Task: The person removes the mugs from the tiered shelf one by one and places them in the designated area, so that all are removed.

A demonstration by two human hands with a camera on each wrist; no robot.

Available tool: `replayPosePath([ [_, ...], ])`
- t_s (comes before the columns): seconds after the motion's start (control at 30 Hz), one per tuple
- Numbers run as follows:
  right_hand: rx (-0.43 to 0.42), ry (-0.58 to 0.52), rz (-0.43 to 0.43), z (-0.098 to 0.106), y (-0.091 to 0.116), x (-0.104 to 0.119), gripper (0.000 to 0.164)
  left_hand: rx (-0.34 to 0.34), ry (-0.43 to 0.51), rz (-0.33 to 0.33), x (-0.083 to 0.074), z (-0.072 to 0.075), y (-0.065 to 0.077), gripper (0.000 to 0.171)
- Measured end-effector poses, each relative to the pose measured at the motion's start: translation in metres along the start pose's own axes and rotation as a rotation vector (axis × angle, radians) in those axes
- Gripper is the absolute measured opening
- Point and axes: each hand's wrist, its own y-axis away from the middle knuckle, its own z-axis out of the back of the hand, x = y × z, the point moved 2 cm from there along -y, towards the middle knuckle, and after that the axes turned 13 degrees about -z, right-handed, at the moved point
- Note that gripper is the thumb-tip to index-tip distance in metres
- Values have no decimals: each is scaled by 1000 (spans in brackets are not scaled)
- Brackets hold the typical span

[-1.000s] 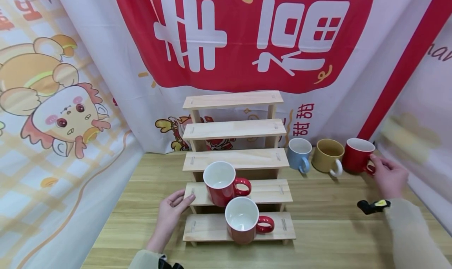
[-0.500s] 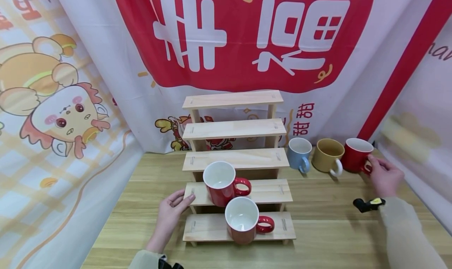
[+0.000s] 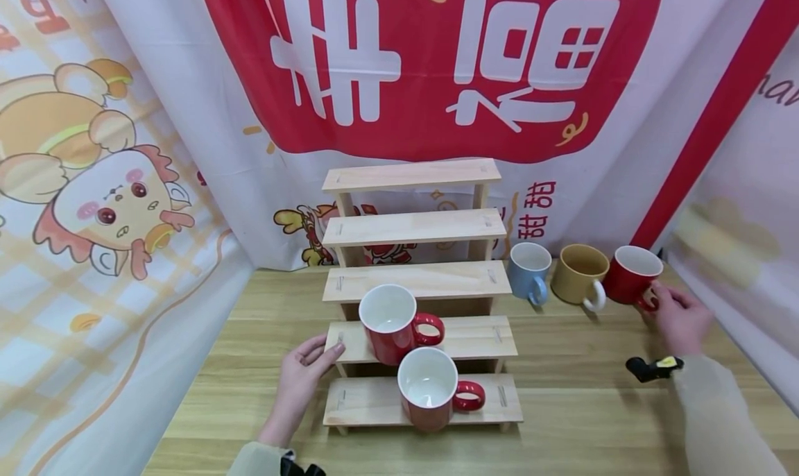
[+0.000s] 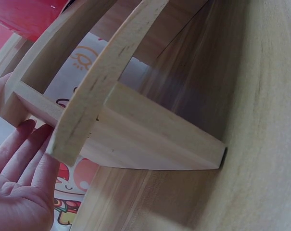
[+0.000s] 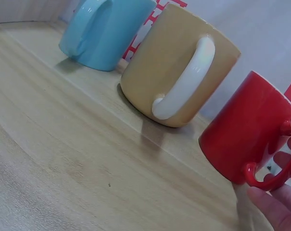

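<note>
Right sleeve (image 3: 718,410) and left sleeve (image 3: 256,460) are beige; the right wrist piece (image 3: 649,370) is black, marked yellow; the left wrist piece (image 3: 298,467) is black.

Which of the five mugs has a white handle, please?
The mustard mug, standing between the blue mug and the red mug that the right hand holds. Its handle is white; the other four have handles matching their outsides.

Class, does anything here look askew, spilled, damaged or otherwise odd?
Yes: large white characters on the red and white fabric backdrop lie sideways, as if hung turned. No spill or damage shows on the five-tier pale wooden shelf.
</note>
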Motion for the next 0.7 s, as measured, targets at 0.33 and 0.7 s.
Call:
replayPosePath([
  [0.33, -39, 391, 100, 5, 1, 11, 11, 5, -9, 3, -2, -1, 0, 53],
  [0.7, -17, 252, 110, -4, 34, 50, 29, 7, -10, -18, 1, 1, 0, 53],
])
